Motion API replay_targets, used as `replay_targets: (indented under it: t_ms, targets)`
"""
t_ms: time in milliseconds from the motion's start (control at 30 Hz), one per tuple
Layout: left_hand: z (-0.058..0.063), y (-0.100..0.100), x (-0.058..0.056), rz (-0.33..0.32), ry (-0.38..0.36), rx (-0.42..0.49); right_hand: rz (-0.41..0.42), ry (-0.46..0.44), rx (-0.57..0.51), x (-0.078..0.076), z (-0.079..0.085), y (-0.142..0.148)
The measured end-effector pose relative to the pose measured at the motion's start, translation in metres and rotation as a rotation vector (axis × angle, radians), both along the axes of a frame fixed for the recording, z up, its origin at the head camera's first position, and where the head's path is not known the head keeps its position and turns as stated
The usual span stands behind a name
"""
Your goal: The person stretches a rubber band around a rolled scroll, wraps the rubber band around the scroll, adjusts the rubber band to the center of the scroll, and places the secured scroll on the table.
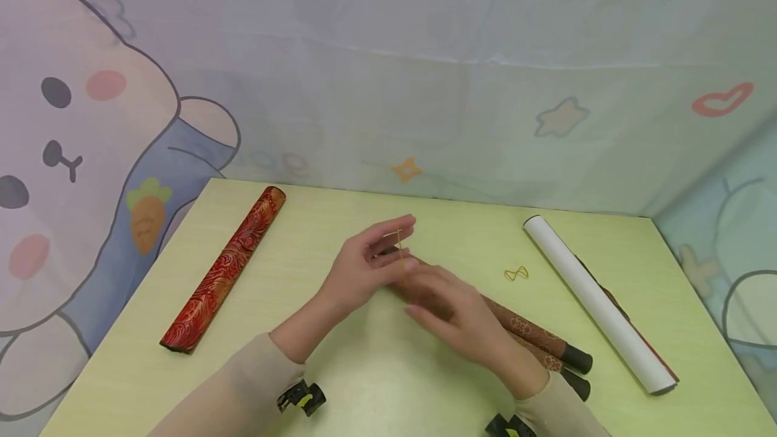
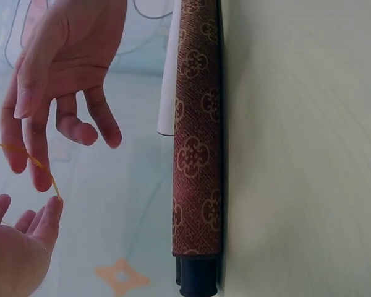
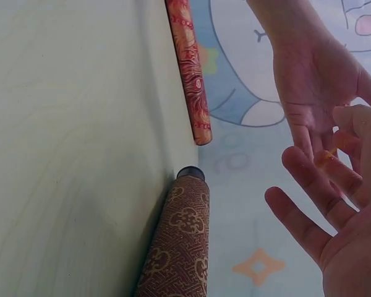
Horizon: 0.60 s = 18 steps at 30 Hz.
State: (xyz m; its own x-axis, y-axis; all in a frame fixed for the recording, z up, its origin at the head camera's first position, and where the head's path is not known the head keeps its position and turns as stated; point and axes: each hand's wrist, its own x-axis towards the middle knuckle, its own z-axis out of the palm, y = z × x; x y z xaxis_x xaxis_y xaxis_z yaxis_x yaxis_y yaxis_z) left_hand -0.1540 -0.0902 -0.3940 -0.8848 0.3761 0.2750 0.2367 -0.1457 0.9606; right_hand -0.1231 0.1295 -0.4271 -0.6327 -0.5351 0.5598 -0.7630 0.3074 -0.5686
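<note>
A thin yellow rubber band (image 1: pixel 399 240) is stretched across the spread fingers of my left hand (image 1: pixel 366 263), above the table. My right hand (image 1: pixel 458 319) reaches in from the right with relaxed fingers, its fingertips close to the left thumb. In the left wrist view the yellow strand (image 2: pixel 46 168) passes over the right fingers to a left fingertip. Beneath both hands lie two brown patterned scrolls (image 1: pixel 522 322) side by side, with black end knobs (image 1: pixel 577 359). My hands hide their far part in the head view.
Another yellow rubber band (image 1: pixel 516 274), twisted, lies right of the hands. A red and gold patterned roll (image 1: pixel 224 268) rests at the left of the pale table (image 1: pixel 340 383). At the right is a white roll (image 1: pixel 597 305) with a dark and red edge. A printed cloth (image 1: pixel 388 106) hangs behind.
</note>
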Motion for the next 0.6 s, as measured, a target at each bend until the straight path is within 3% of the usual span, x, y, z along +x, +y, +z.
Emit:
replay_targets:
  t_ms: [133,300,367,467,600]
  targets:
    - [-0.003,-0.004,-0.001,-0.005,0.056,-0.043,0.017,-0.034,-0.013,0.001,0.004,0.002]
    - [-0.003,-0.011,-0.004,0.029,0.063,-0.087,0.002,-0.072,0.024,0.0,0.012,0.008]
    - [-0.003,-0.014,-0.004,0.03,0.059,-0.09,-0.031,-0.069,0.087,-0.001,0.015,0.013]
    - [-0.003,-0.019,-0.005,0.028,0.057,-0.116,-0.148,-0.052,0.242,-0.002,0.016,0.024]
    - [-0.001,-0.026,-0.005,0.036,0.075,-0.176,-0.288,-0.117,0.455,-0.002,0.012,0.037]
